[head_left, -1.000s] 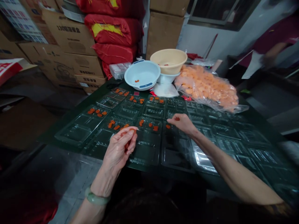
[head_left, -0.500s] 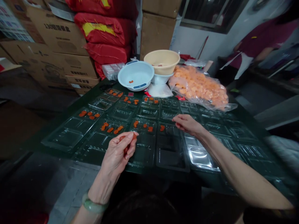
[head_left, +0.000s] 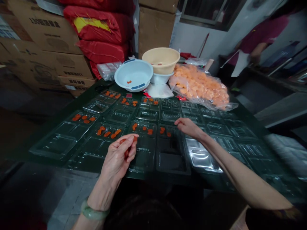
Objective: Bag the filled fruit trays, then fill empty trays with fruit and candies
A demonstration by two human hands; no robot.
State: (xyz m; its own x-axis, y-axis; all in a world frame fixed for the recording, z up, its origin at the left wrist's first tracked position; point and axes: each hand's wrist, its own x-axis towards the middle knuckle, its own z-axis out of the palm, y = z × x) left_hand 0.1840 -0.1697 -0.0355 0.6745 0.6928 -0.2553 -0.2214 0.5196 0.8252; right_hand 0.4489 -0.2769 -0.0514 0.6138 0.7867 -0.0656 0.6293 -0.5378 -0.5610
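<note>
My left hand [head_left: 121, 153], with a green bangle [head_left: 94, 210] at the wrist, is closed around a few orange-red carrot slices [head_left: 134, 138]. It hovers over the near row of clear plastic compartment trays [head_left: 144, 156]. My right hand [head_left: 189, 127] is closed with fingertips pinched, above the upper right of a near tray [head_left: 171, 159]. Whatever those fingertips hold, if anything, is too small to make out. Carrot slices [head_left: 162, 130] lie in that tray's upper left compartment, and a carrot slice [head_left: 169, 134] lies in the one beside it. Trays further left also have slices in their upper compartments.
Behind the trays stand a light blue basin [head_left: 134, 72] with a few slices, a cream basin [head_left: 165, 59], and a clear bag of orange slices [head_left: 199, 86]. Red bundles [head_left: 98, 25] and cardboard boxes [head_left: 64, 64] rise beyond. A person [head_left: 261, 38] is at the far right.
One more carrot slice now lies in the tray near my right hand, in its second upper compartment. Both hands keep nearly the same pose, while the view has shifted slightly.
</note>
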